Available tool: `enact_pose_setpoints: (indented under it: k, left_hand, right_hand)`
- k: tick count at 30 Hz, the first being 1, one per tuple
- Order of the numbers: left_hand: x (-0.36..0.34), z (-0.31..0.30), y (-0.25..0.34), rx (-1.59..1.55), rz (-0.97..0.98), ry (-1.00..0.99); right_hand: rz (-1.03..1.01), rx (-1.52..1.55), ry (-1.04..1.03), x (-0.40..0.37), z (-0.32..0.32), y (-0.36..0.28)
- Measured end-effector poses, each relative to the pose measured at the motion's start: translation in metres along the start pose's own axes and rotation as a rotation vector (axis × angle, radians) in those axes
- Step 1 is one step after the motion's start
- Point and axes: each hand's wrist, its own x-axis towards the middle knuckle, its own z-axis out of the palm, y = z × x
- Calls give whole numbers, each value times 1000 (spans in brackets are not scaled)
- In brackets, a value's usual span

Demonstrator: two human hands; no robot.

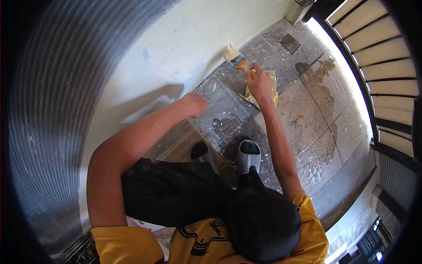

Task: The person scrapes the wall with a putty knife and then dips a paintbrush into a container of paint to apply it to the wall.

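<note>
A paintbrush (240, 60) with pale, paint-coated bristles, a blue-green stained ferrule and a wooden handle is held in my right hand (260, 84). Its bristles point up and left, close to the lower part of the pale wall (176, 48). Beneath my right hand a yellowish, paint-smeared container or wrapper (274, 90) lies on the tiled floor, partly hidden by the hand. My left hand (196, 105) is closed in a loose fist beside the wall; whether anything is inside it is hidden.
Paint-spattered tiles (303, 110) cover the floor. My feet wear grey slides (249, 158). A corrugated metal sheet (57, 88) stands at the left, and a dark barred gate (373, 66) curves along the right. A dark square patch (290, 44) marks the floor at the back.
</note>
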Motion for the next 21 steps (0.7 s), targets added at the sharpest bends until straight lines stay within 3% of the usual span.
enact_pose_setpoints:
  k: [6,12,14,17,19,21]
  left_hand:
    - [-8,-7,4,2,1,15]
    - [-3,-5,6,11,4,13]
    - [-1,-8,7,12,-7,12]
    - [-2,-8,7,32,-13,-20]
    - [-1,-7,7,39,1,-19]
    - [-6,-14,10,37,1,-24]
  right_hand:
    - [-34,-95,-68,17,-23,-33]
    - [-80,157,52,16,-72,-91]
    - [-154,444,162,11,-80,-95]
    - [-214,624,270,3,-84,-103]
    - [-212,617,263,1,-73,-96]
    - [-170,340,60,5,-42,-63]
